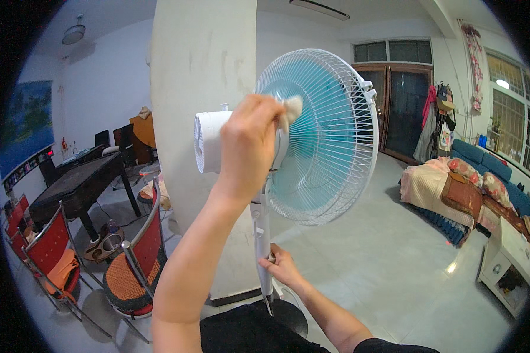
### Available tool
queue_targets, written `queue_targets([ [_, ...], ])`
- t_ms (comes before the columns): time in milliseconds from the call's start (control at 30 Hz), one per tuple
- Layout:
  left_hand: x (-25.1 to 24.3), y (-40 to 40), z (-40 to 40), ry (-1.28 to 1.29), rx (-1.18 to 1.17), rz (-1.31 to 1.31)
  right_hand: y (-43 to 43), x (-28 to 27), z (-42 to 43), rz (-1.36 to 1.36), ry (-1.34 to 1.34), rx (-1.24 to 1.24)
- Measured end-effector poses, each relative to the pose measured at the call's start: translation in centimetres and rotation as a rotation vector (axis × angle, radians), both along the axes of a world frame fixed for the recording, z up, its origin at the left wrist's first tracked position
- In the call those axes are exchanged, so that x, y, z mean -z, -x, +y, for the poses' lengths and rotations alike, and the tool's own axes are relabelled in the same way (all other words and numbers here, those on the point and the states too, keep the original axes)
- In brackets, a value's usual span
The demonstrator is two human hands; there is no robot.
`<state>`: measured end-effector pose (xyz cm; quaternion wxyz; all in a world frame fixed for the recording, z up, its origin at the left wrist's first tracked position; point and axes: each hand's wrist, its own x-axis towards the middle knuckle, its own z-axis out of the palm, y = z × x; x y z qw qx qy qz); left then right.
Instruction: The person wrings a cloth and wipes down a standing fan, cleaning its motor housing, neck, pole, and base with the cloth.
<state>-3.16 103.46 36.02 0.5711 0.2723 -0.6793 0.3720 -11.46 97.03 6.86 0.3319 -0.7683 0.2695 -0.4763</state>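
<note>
A white pedestal fan (320,137) with pale blue blades behind a wire guard stands before me, its face turned to the right. My left hand (251,128) is raised over the motor housing (210,141) and pinches a whitish cloth (293,108) against the rear of the guard. The hand is slightly blurred. Lower down, my right hand (282,264) grips the fan's pole (262,238); part of its fingers is hidden behind the pole. A dark round base (291,315) shows partly at the bottom, with a white cord near it.
Close behind the fan rises a pale pillar (203,57). Red-backed metal chairs (134,273) and a black table (79,185) are on the left. To the right are a covered sofa (446,189) and a small white cabinet (508,260). Wooden-framed doors (406,110) stand at the back.
</note>
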Motion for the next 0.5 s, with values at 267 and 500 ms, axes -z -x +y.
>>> queue_targets([
  [267, -0.5, 4.6, -1.9, -0.161, 0.437, 0.110, 0.6, -0.8, 0.2, 0.075, -0.069, 0.006],
  [500, 3.0, 2.8, -2.5, -0.114, 0.022, -0.032, -0.1, 0.5, -0.7, -0.012, 0.041, -0.012],
])
